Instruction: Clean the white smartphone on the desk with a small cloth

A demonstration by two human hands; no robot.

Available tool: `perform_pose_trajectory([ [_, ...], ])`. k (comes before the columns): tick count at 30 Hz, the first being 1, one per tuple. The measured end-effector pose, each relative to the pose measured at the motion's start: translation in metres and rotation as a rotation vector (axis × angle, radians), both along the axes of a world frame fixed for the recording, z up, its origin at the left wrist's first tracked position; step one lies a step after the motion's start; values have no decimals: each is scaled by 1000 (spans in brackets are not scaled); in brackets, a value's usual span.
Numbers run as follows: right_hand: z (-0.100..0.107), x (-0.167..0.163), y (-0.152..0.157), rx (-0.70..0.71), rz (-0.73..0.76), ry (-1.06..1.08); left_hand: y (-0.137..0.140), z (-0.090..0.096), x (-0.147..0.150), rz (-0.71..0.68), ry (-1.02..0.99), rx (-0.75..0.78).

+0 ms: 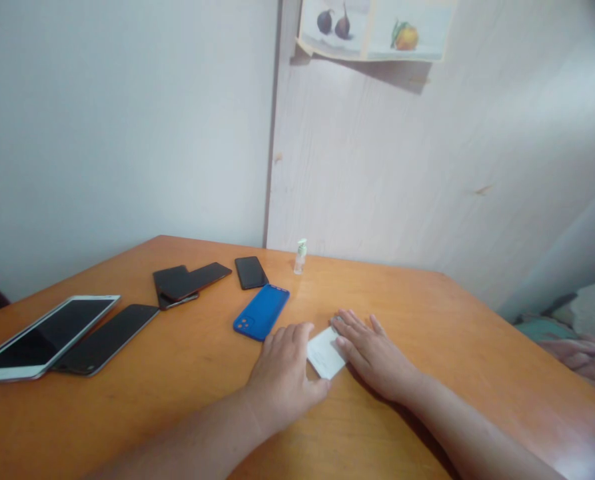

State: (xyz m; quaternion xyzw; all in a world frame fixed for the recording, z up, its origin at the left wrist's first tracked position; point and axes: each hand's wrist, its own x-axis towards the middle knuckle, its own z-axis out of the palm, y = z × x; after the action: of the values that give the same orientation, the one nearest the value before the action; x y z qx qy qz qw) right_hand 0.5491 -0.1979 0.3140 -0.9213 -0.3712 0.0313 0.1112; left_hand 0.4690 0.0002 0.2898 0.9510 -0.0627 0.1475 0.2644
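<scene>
A small white, flat, roughly square piece lies on the wooden table between my hands; it looks like a folded wipe or cloth, but I cannot tell for sure. My left hand is at its left side, with thumb and fingers spread apart around the left edge. Across its right side rests my right hand, fingers stretched out and laid flat, covering that edge. Just beyond my left hand lies a blue phone case, with its camera cutout toward me.
Dark phones overlap at the left, and another phone lies behind the case. A white tablet partly covers a black phone. Near the wall stands a small clear pump bottle. The table meets the wall at the back.
</scene>
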Motion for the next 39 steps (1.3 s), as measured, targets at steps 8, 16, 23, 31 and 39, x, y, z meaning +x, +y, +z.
perform_pose_trajectory([
  [8,7,-18,6,24,247,66,-3,1,-2,-11,-21,-25],
  [16,4,-12,3,-15,134,4,-1,-1,-1,-4,-2,2],
  [23,2,-7,-2,-34,60,-8,0,0,-1,-23,18,19],
  [31,18,-33,0,-14,294,56,1,5,-2,-14,59,18],
  [39,10,-15,-12,-114,-19,-53,1,3,-1,-22,45,39],
])
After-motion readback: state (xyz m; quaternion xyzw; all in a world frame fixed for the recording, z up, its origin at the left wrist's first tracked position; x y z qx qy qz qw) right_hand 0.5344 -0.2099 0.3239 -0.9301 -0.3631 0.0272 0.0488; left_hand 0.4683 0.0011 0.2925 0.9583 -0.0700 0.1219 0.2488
